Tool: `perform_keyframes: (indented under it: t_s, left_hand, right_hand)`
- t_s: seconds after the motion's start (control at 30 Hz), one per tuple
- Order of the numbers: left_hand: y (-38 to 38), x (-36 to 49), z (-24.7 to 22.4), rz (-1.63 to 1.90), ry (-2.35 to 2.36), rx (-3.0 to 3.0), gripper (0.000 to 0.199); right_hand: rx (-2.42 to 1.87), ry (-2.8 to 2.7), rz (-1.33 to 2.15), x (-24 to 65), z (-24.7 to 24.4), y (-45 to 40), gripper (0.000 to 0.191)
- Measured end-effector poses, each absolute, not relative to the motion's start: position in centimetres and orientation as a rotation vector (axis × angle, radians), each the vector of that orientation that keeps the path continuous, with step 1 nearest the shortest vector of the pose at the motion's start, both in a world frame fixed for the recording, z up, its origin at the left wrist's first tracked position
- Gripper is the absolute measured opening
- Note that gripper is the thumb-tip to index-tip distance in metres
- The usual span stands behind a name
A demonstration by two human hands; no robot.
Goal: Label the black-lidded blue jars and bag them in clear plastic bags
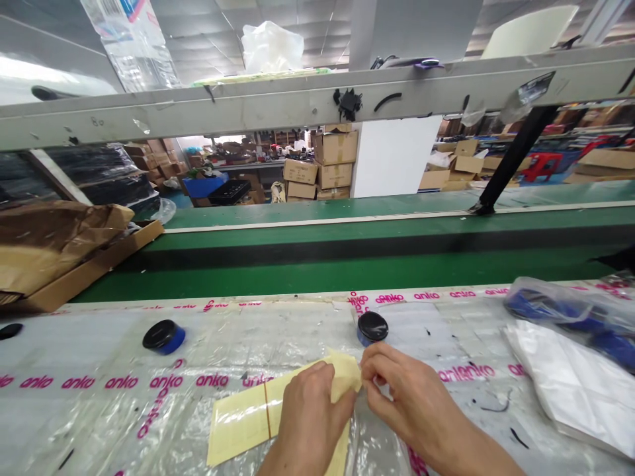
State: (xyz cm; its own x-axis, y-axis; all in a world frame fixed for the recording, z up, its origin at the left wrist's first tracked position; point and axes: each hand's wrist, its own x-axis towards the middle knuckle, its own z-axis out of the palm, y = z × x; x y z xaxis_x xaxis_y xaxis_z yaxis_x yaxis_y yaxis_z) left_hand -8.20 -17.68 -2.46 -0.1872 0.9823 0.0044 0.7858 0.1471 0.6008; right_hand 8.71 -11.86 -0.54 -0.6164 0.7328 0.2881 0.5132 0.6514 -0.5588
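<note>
My left hand [310,410] is closed on yellow paper sheets [241,423], which spread out to its left with a brown band across them. The sheets' upper end [347,373] is bent up between my two hands. My right hand [407,396] has its thumb and fingertips pinched together at the right edge of that end; what lies between them is too small to make out. Just beyond my right hand stands a round black-and-blue item [372,328]. A similar black-and-blue item [164,336] sits further left on the plastic-covered table [109,416].
A green conveyor [248,270] runs behind the table. At the left is a cardboard tray [99,268] with brown paper. White bags [575,390] and bagged blue items [550,307] lie at the right. A metal beam [278,102] crosses above.
</note>
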Motion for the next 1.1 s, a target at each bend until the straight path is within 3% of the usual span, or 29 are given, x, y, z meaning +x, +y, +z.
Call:
perform_keyframes:
  t_s: [0.17,0.3,0.73,0.87,1.1]
  left_hand:
    - [-17.7,-8.5,-1.4,0.678,1.957,1.575,0.024]
    - [-17.6,-8.6,-0.4,0.803,1.806,1.361,0.015]
    - [-17.6,-9.1,-1.2,0.875,1.685,1.228,0.02]
    - [-17.8,-9.1,-0.8,0.88,1.647,1.225,0.019]
    - [-18.1,-9.2,-0.6,0.962,1.503,1.124,0.024]
  right_hand:
    - [-0.966,-2.368,0.712,9.3,-0.8,-11.6,0.02]
    - [-0.866,-2.441,0.568,9.5,-2.0,-11.9,0.035]
    - [-0.762,-2.411,0.449,9.4,-3.2,-12.1,0.026]
    - [-0.828,-2.393,0.625,9.3,-3.0,-12.0,0.023]
    - [-1.011,-2.126,1.282,9.1,-0.6,-12.3,0.015]
